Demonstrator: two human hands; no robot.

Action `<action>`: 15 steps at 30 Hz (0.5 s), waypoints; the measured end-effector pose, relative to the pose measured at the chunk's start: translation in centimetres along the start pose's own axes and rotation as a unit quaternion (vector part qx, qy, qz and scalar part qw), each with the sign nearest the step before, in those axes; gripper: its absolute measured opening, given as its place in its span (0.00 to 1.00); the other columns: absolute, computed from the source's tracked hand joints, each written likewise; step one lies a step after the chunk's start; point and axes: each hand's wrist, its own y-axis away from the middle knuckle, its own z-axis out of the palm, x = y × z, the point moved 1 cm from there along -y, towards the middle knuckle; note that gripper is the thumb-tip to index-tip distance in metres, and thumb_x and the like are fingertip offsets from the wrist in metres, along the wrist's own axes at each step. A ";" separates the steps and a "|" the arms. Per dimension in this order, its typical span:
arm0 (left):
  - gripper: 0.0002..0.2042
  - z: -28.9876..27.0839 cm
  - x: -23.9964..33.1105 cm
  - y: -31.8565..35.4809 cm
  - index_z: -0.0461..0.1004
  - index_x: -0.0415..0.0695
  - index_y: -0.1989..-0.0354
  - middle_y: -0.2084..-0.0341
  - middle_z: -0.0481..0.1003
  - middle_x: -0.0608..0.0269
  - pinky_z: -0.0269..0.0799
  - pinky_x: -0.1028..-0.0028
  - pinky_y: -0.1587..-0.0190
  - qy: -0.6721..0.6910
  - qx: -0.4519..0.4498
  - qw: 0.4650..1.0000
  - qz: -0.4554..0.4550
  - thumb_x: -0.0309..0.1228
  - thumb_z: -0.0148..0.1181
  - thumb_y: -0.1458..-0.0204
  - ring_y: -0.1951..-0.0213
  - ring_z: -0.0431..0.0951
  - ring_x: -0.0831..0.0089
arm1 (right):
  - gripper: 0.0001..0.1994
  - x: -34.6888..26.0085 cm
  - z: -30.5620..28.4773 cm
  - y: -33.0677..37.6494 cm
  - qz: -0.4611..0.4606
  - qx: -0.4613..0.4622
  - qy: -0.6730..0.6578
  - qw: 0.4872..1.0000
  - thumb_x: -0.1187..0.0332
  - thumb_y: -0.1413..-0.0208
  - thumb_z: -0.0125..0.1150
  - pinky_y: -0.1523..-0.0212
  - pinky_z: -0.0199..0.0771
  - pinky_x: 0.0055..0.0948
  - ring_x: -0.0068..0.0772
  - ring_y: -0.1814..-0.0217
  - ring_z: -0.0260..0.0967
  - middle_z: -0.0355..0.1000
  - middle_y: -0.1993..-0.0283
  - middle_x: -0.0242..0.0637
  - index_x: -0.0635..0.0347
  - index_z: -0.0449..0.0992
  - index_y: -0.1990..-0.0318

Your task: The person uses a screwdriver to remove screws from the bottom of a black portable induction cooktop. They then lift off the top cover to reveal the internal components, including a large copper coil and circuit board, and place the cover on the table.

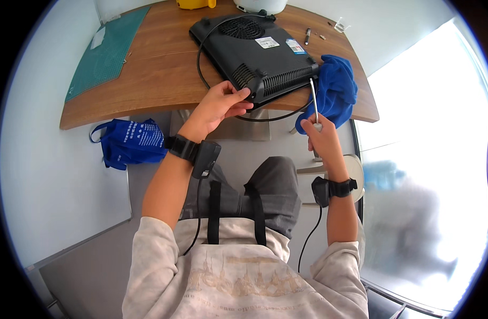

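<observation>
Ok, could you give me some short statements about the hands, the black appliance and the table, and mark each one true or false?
1. The left hand grips the near edge of the flat black plastic appliance lying upside down. True.
2. The right hand holds a red hammer. False: it holds a metal-shafted screwdriver, its tip at the appliance's corner.
3. A crumpled blue cloth lies at the appliance's right. True.
4. The green cutting mat lies under the appliance. False: it lies apart, at the left end of the brown wooden table.
</observation>
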 end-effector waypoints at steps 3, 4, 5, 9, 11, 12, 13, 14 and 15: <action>0.11 -1.3 -0.6 0.1 0.69 0.46 0.62 0.64 0.76 0.65 0.79 0.79 0.60 -0.004 0.011 1.000 0.025 0.37 0.65 0.40 0.59 0.82 0.73 | 0.09 0.4 0.1 -1.3 -0.013 0.006 -0.002 1.000 0.64 0.43 0.61 0.81 0.62 0.23 0.18 0.84 0.62 0.67 0.78 0.29 0.62 0.74 0.66; 0.11 -1.8 -0.5 0.3 0.69 0.46 0.62 0.64 0.76 0.65 0.79 0.79 0.60 -0.001 0.010 0.999 0.033 0.37 0.64 0.40 0.59 0.82 0.74 | 0.09 0.6 0.0 -1.5 -0.017 0.007 -0.013 1.000 0.65 0.43 0.60 0.81 0.62 0.23 0.18 0.84 0.62 0.68 0.77 0.29 0.62 0.75 0.64; 0.11 -2.3 -0.4 0.5 0.69 0.46 0.62 0.64 0.75 0.66 0.79 0.79 0.59 -0.003 0.015 0.999 0.040 0.37 0.63 0.40 0.60 0.81 0.74 | 0.09 0.9 -0.2 -1.8 -0.021 0.009 -0.023 0.999 0.65 0.43 0.60 0.81 0.62 0.23 0.18 0.84 0.62 0.69 0.76 0.30 0.62 0.76 0.62; 0.09 -4.0 0.6 1.5 0.70 0.44 0.57 0.63 0.75 0.65 0.79 0.78 0.59 -0.020 0.049 0.997 0.058 0.35 0.59 0.37 0.61 0.80 0.76 | 0.14 1.6 -1.3 -3.4 -0.028 0.025 -0.059 0.998 0.69 0.43 0.59 0.81 0.63 0.22 0.19 0.84 0.63 0.71 0.71 0.31 0.64 0.78 0.52; 0.10 -5.0 1.0 2.4 0.70 0.42 0.54 0.63 0.75 0.65 0.79 0.78 0.58 -0.033 0.075 0.995 0.062 0.35 0.57 0.36 0.61 0.80 0.76 | 0.17 1.8 -1.7 -4.4 -0.049 0.030 -0.095 0.994 0.71 0.44 0.58 0.81 0.63 0.22 0.19 0.84 0.63 0.71 0.70 0.30 0.66 0.76 0.47; 0.14 -5.8 1.0 2.6 0.70 0.39 0.47 0.63 0.75 0.64 0.80 0.77 0.59 -0.051 0.089 0.992 0.069 0.34 0.56 0.35 0.61 0.80 0.75 | 0.19 1.8 -1.9 -5.0 -0.059 0.033 -0.112 0.991 0.72 0.44 0.58 0.81 0.63 0.22 0.19 0.84 0.64 0.71 0.69 0.30 0.66 0.76 0.44; 0.15 -6.2 1.4 2.8 0.69 0.39 0.46 0.63 0.75 0.64 0.80 0.77 0.59 -0.069 0.105 0.990 0.071 0.34 0.56 0.36 0.62 0.80 0.75 | 0.20 1.5 -2.1 -5.6 -0.061 0.035 -0.129 0.989 0.72 0.44 0.58 0.81 0.63 0.22 0.19 0.84 0.64 0.71 0.70 0.30 0.66 0.75 0.43; 0.16 -6.5 1.9 3.1 0.69 0.38 0.45 0.63 0.76 0.64 0.80 0.77 0.59 -0.087 0.120 0.986 0.074 0.34 0.56 0.36 0.62 0.80 0.75 | 0.21 1.1 -2.3 -6.3 -0.064 0.037 -0.146 0.987 0.73 0.44 0.57 0.81 0.63 0.22 0.19 0.83 0.64 0.71 0.70 0.29 0.66 0.74 0.41; 0.17 -6.7 2.4 3.3 0.69 0.37 0.44 0.63 0.76 0.63 0.80 0.76 0.59 -0.106 0.135 0.982 0.077 0.34 0.57 0.36 0.62 0.80 0.75 | 0.22 0.8 -2.6 -7.0 -0.066 0.039 -0.162 0.984 0.74 0.44 0.57 0.81 0.63 0.22 0.19 0.83 0.64 0.71 0.70 0.29 0.66 0.73 0.40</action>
